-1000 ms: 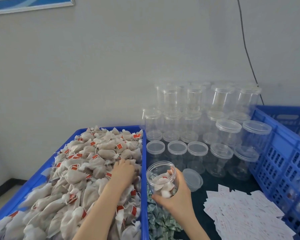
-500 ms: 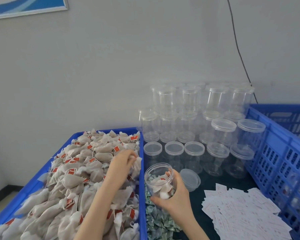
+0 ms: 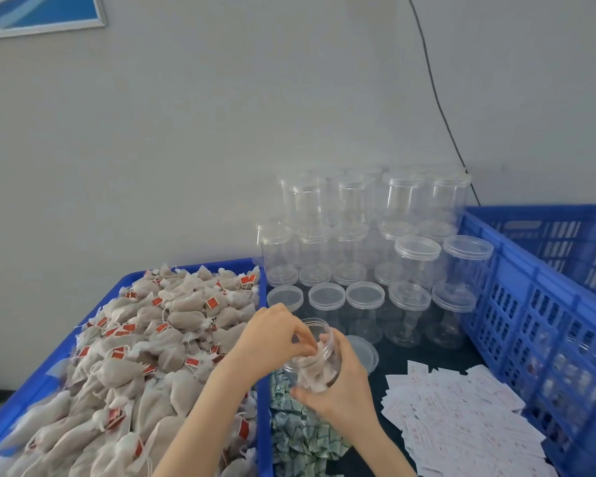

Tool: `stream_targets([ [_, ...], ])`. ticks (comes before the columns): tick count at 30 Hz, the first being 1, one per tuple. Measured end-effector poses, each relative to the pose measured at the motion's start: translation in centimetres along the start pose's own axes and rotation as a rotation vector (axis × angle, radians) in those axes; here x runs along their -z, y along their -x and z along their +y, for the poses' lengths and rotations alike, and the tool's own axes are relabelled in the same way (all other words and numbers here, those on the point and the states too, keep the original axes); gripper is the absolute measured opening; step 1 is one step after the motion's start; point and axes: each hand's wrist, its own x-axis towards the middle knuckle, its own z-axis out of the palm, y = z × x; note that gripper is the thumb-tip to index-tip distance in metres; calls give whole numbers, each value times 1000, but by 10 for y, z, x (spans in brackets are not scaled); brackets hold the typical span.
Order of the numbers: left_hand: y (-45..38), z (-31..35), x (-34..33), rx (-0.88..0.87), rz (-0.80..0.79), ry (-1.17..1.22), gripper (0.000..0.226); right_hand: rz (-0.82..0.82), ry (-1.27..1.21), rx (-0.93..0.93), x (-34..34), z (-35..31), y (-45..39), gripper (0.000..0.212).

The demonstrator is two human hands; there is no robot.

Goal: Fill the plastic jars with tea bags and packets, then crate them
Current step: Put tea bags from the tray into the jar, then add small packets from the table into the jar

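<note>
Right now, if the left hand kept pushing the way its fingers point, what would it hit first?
The left hand points its fingers into the open jar held by the right hand. It would probably meet the tea bags in the jar first, though depth is hard to judge.

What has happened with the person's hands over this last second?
The left hand left the tea bag crate, moved right to the open jar, and is pushing a tea bag in. The right hand kept gripping that jar; its lid stayed behind it.
</note>
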Motion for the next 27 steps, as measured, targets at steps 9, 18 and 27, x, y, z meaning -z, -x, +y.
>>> stream_targets([
  [9,-21,33,-6,-25,-120,225,15,90,4,4,30,7,8,103],
  [18,-41,3,-68,242,-154,183,21,232,4,28,73,14,5,86],
  [27,-31,20,-127,155,-629,-405,37,202,-8,-20,75,24,8,89],
])
